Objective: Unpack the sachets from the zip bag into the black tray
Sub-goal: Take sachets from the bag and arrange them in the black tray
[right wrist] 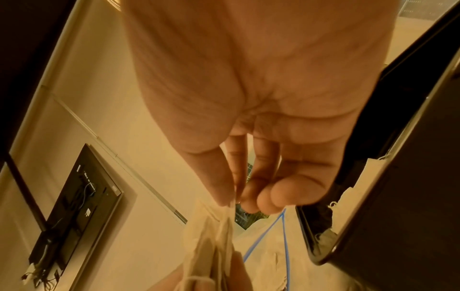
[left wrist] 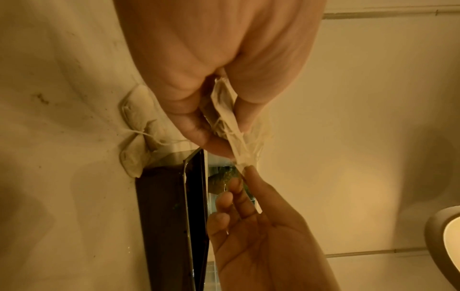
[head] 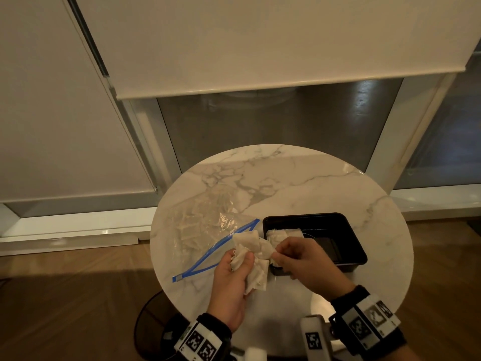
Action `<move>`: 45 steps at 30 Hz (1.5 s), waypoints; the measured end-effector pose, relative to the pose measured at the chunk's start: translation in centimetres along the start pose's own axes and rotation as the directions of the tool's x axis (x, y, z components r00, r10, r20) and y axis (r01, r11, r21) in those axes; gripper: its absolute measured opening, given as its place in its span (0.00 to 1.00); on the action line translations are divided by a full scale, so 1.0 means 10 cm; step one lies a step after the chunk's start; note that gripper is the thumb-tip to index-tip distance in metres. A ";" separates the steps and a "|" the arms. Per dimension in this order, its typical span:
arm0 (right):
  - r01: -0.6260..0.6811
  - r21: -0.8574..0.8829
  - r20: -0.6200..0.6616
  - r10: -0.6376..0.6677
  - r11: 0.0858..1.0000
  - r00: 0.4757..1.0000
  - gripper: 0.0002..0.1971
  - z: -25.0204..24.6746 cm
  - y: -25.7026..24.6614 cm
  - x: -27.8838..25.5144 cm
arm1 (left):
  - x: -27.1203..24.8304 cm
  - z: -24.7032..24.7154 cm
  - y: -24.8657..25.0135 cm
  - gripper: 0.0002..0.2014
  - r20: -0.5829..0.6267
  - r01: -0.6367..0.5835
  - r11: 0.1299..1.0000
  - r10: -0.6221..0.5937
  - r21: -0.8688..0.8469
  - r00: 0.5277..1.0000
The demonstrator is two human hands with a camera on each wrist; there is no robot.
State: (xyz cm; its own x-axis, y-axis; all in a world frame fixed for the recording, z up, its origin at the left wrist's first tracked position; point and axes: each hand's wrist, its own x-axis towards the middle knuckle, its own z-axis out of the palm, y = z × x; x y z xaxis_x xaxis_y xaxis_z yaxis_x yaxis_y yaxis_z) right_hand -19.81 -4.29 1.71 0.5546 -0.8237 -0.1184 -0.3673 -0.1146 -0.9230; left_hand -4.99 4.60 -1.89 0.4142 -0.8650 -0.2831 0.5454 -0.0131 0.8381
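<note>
Head view: sachets (head: 251, 259), a bunched clump, held just beside the black tray (head: 351, 239)'s near-left corner. Left hand (head: 230, 280) grips the clump; right hand (head: 299, 261) pinches one sachet off it. A few sachets already lie in the tray. Zip bag (head: 205, 230), left of the tray on the marble table (head: 299, 183), open, many inside. Early going. Nothing blocks the tray.

- Head camera looks steeply down from above the marble table (head: 299, 178), taking in its whole top.
- 2 wrist cameras sit close behind each palm, both catching the black tray (left wrist: 169, 216) (right wrist: 398, 196) on that table.
</note>
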 end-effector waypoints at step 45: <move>-0.234 -0.488 -0.118 0.202 0.841 0.972 0.05 -0.63 0.71 0.91 | 0.01 -0.19 0.00 0.11 -0.137 0.123 0.992 -0.125 -0.022 0.983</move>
State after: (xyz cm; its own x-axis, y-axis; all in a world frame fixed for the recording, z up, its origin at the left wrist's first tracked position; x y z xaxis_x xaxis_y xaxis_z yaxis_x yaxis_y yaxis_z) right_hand -22.10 -16.09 -3.59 0.3768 -0.8896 -0.2581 -0.8031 -0.1749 -0.5695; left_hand -3.61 5.46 -2.83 0.4387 -0.7800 -0.4463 0.6077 -0.1083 0.7867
